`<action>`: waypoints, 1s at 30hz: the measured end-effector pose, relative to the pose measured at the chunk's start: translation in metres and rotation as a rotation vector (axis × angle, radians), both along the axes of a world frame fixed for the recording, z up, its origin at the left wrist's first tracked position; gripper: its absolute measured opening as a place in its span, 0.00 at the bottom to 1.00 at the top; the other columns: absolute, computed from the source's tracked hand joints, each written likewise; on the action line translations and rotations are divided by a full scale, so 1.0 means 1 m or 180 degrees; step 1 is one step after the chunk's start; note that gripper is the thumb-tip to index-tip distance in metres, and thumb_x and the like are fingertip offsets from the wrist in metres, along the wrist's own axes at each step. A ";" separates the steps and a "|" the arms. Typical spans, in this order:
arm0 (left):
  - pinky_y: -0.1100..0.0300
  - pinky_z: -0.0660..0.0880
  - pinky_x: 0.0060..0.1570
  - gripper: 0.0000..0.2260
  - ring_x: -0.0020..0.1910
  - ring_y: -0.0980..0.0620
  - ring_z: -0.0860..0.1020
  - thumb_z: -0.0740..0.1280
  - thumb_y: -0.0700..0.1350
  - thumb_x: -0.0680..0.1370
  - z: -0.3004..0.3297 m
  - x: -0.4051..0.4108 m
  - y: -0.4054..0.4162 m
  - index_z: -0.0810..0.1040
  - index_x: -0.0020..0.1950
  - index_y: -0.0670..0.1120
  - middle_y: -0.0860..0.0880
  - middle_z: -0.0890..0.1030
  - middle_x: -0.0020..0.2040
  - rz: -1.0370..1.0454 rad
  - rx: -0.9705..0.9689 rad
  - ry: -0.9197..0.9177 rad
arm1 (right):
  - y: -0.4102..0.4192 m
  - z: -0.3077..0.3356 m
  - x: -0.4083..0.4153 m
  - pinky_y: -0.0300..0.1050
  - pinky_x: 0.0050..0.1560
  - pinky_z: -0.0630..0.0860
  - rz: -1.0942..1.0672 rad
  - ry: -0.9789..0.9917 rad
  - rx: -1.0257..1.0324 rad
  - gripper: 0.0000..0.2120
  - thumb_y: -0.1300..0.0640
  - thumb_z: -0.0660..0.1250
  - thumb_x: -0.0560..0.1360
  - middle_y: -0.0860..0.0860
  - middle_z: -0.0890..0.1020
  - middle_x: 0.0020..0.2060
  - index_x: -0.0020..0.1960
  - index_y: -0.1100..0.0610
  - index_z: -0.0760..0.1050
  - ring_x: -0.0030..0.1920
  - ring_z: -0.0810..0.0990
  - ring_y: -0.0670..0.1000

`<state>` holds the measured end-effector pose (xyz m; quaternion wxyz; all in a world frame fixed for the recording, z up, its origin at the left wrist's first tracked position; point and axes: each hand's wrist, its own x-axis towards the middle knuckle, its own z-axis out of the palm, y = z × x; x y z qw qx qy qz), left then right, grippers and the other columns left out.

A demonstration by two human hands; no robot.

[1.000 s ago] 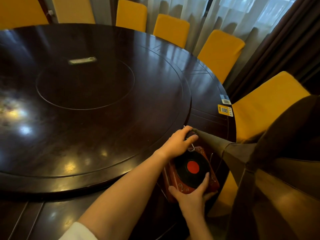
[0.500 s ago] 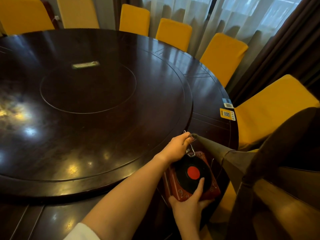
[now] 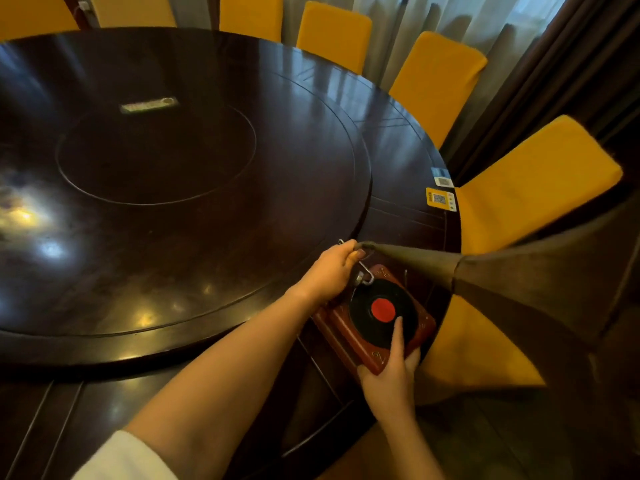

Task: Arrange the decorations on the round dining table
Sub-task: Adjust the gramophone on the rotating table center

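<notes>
Dark round table (image 3: 173,237); red-based gramophone (image 3: 349,327) (black disc, brown horn).

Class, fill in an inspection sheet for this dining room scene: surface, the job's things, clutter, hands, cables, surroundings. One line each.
Surface: dark round dining table, glossy, with a raised turntable centre.
Job's things: model gramophone with red-labelled record, red base and big horn, at the table's near right edge.
Clutter: small flat label-like object on the turntable centre; stickers at the right rim.
Hands: left hand grips the horn's narrow end; right hand holds the base corner, thumb on the record.
Cables: nothing seen.
Surroundings: yellow chairs around the table, curtains behind.
</notes>
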<state>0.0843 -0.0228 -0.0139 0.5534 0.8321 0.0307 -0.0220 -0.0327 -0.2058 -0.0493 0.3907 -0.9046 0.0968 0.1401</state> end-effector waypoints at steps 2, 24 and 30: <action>0.62 0.69 0.39 0.11 0.37 0.60 0.76 0.58 0.55 0.83 -0.002 -0.004 0.000 0.73 0.42 0.58 0.51 0.76 0.41 -0.0006 -0.0010 0.0068 | -0.012 0.003 0.004 0.56 0.64 0.71 0.0081 -0.0049 0.0089 0.54 0.67 0.72 0.72 0.51 0.43 0.77 0.70 0.25 0.40 0.75 0.56 0.59; 0.45 0.78 0.48 0.09 0.43 0.39 0.79 0.58 0.50 0.85 0.011 -0.018 -0.019 0.76 0.49 0.54 0.41 0.79 0.43 0.0239 -0.0297 0.0082 | -0.036 -0.017 0.027 0.46 0.58 0.75 0.0233 -0.0659 -0.0104 0.56 0.58 0.76 0.69 0.53 0.44 0.77 0.66 0.19 0.38 0.75 0.59 0.60; 0.42 0.77 0.49 0.10 0.45 0.36 0.79 0.58 0.50 0.85 0.039 -0.012 -0.028 0.76 0.48 0.52 0.44 0.77 0.42 0.0260 -0.0275 -0.0072 | -0.048 0.005 0.041 0.34 0.50 0.66 0.0299 -0.0849 -0.0060 0.57 0.58 0.77 0.69 0.53 0.45 0.77 0.64 0.17 0.36 0.74 0.59 0.59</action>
